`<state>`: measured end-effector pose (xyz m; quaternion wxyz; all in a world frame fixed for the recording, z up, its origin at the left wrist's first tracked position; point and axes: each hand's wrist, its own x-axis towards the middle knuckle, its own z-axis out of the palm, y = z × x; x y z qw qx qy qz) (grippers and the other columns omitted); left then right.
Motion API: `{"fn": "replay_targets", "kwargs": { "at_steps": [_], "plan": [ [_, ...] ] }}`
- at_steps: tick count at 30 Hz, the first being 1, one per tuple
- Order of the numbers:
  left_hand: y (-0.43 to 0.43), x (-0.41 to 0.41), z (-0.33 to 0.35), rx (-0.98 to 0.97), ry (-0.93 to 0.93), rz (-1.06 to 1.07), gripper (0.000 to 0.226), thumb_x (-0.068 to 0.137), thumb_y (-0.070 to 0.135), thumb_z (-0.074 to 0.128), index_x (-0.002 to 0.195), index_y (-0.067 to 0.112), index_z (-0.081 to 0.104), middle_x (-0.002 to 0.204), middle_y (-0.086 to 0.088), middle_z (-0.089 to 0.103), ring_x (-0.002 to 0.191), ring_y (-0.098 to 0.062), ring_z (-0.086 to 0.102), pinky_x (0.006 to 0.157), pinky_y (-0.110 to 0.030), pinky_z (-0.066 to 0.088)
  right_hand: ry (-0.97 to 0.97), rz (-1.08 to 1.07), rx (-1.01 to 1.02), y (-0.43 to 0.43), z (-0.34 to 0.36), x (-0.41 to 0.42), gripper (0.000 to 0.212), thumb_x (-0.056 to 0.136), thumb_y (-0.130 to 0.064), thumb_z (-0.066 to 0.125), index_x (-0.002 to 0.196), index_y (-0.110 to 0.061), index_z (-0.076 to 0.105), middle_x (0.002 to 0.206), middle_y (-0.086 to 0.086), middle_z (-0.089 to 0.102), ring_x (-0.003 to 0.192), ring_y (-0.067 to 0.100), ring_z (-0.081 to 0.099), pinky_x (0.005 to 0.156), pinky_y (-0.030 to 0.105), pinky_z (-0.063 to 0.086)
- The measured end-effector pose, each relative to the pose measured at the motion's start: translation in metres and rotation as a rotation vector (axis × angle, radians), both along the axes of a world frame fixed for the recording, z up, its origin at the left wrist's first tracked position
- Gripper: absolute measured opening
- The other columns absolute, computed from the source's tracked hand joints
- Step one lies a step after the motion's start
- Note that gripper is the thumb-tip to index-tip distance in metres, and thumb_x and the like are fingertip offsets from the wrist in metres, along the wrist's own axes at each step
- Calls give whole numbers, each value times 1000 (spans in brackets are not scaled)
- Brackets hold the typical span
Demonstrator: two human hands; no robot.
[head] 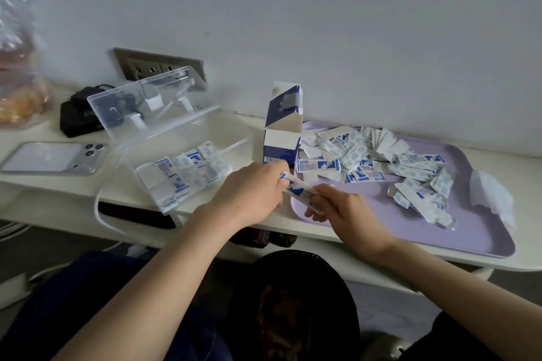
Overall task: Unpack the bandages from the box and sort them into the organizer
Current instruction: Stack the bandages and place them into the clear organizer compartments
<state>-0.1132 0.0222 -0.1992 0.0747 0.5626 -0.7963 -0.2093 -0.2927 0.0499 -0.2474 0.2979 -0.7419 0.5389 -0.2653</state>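
1. Head view, progress: your box (281,138) stands open between the organizer (132,114) and the tray (440,237). Some bandages (187,167) lie in the organizer, but a big pile (381,161) sits on the tray, so most sorting looks undone.
2. Head view, hands: your left hand (252,193) and right hand (346,214) meet at the tray's near corner, fingers of both pinching one stack (296,188).

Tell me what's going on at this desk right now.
A person is sorting wrapped bandages. The left hand and the right hand together hold a small bundle of bandages at the near left corner of the purple tray. A loose heap of bandages lies on the tray. The opened box stands upright beside it. The clear organizer, lid up, already holds some sorted bandages.
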Motion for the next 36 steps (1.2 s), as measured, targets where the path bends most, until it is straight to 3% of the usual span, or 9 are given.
{"fn": "replay_targets", "kwargs": {
  "at_steps": [3,6,9,12,15,19,22,25,36],
  "plan": [
    [-1,18,0,-36,26,116,17,100,25,33,96,16,48,90,-3,66,71,-26,61,73,-41,51,6,-2,-70,-6,0,17,18,96,-11,46,105,-23,55,81,-7,63,70,2,59,71,17,47],
    [-5,39,3,-79,75,261,19,100,23,32,96,16,49,92,-4,65,75,-28,62,74,-41,51,37,85,-208,-11,6,34,43,88,-2,55,124,-23,43,106,-10,50,84,-8,52,80,7,41],
    [-8,54,4,-81,177,347,17,97,18,33,88,16,47,89,-8,64,77,-32,62,75,-44,51,148,132,-449,-19,15,49,51,78,6,58,116,-26,45,109,-6,48,87,2,50,72,7,34],
    [-8,63,2,-70,256,370,19,94,17,36,78,16,46,84,-11,63,74,-33,61,73,-44,51,237,67,-626,-32,31,65,21,80,-15,53,98,-24,59,95,0,61,74,15,57,55,20,38],
    [-10,72,-1,-60,341,417,18,93,18,38,92,9,54,81,-10,64,74,-33,61,74,-46,52,311,78,-708,-42,42,75,24,79,-26,45,85,-19,67,92,-1,63,74,14,56,49,22,42],
    [-14,83,-3,-148,395,478,18,97,26,44,105,14,55,93,1,65,87,-26,61,82,-41,49,274,130,-736,-56,55,89,25,84,-26,46,84,-15,68,90,1,63,82,12,53,55,25,44],
    [-17,94,-11,-400,94,436,19,98,22,44,115,17,50,109,1,60,100,-22,55,85,-37,37,230,108,-736,-71,61,98,16,88,-23,55,86,-12,67,84,1,63,75,21,60,55,35,50],
    [-20,100,-19,-381,-145,395,23,99,26,41,120,21,50,114,2,58,106,-22,50,80,-35,29,234,56,-700,-91,63,105,9,87,-19,61,89,-12,65,87,3,62,76,22,61,56,37,51],
    [-19,116,-17,-171,6,320,11,97,20,50,100,26,60,91,12,59,100,-15,52,80,-31,25,527,74,-498,-146,52,129,15,93,-18,50,103,-13,61,102,6,63,83,27,59,61,30,40]
  ]
}}
